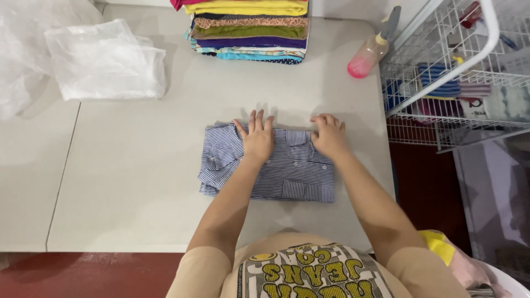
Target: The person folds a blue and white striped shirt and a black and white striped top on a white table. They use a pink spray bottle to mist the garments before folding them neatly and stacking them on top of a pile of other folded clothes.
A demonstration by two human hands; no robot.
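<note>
1. Where the worktop (138,182) runs pale and wide, a folded blue striped shirt (276,171) lies near its front edge, just ahead of the person.
2. The left hand (257,138) rests flat on the shirt's upper left part, fingers spread wide, holding nothing.
3. The right hand (329,135) presses the shirt's upper right edge, fingers curled a little; it seems to pinch no cloth, though the view is too small to be sure.
4. A stack of folded coloured garments (249,30) sits at the far edge, well apart from both hands.
5. Clear plastic bags (105,60) lie far left; a pink spray bottle (371,52) stands beside a white wire basket (447,72).
</note>
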